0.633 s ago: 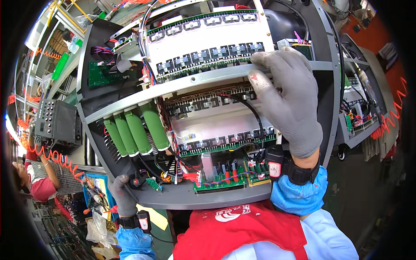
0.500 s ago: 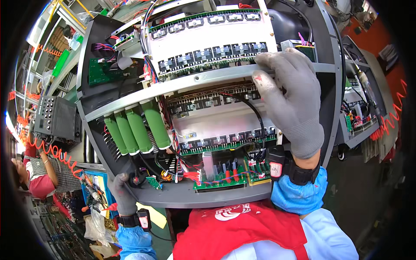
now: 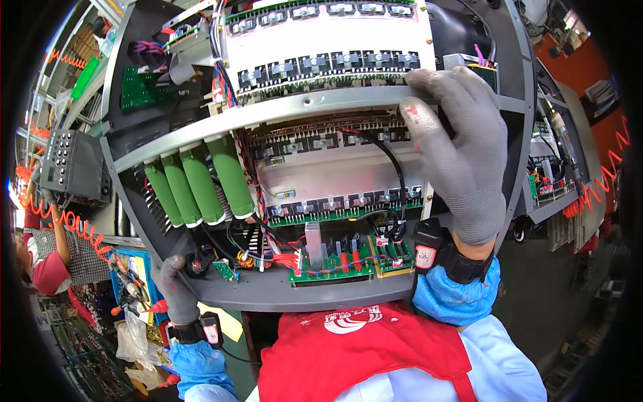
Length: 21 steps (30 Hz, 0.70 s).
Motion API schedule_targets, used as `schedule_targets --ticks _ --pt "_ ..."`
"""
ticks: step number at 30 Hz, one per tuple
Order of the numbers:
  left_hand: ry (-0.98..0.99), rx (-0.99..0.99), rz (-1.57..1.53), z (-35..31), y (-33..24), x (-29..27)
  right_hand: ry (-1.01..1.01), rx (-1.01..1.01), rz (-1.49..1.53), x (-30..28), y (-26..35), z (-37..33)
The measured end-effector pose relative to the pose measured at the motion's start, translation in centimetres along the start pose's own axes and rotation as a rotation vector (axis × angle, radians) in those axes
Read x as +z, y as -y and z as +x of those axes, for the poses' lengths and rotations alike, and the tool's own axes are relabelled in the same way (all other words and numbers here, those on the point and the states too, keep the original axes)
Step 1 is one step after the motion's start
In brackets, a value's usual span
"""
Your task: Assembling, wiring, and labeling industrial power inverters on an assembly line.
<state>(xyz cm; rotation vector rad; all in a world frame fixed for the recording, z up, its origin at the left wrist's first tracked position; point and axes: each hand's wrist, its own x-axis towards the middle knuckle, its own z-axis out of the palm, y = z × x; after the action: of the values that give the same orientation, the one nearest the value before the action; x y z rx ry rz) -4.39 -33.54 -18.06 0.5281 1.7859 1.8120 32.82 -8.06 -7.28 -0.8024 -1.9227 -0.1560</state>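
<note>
A dark grey metal chassis [image 3: 335, 300] full of electronics stands tilted before me. A light metal crossbar [image 3: 268, 121] runs across its middle. My right hand [image 3: 462, 147], in a grey glove, grips the right part of that crossbar, fingers over the top and thumb on the near side. At the chassis's near left corner, my gloved left hand [image 3: 178, 293] holds the edge; part of its grip is hidden. Inside lie green cylindrical resistors [image 3: 198, 184], a white heatsink plate [image 3: 328, 37] lined with transistors, and a green circuit board [image 3: 328, 269] with red wires.
A black control box [image 3: 76, 167] with knobs stands at left, beside a coiled orange air hose [image 3: 74, 224]. A co-worker [image 3: 50, 258] is at the left edge. Tools lie in a blue tray [image 3: 155, 281]. Another open chassis [image 3: 556, 201] stands at right.
The chassis and its parts sit slightly further left and higher in view. Both hands keep their places on it.
</note>
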Motion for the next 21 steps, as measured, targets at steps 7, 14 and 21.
schedule_targets --ticks 7,14,21 --pt "0.073 0.064 -0.015 -1.0 -1.2 1.8 0.032 0.082 0.05 -0.1 0.7 0.1" --pt "-0.012 0.176 0.052 -0.8 -0.9 2.0 0.049 0.108 0.033 0.0 1.5 0.6" --pt "-0.07 0.07 0.024 -0.3 0.9 -0.5 0.183 0.295 -0.096 -0.9 2.8 0.3"
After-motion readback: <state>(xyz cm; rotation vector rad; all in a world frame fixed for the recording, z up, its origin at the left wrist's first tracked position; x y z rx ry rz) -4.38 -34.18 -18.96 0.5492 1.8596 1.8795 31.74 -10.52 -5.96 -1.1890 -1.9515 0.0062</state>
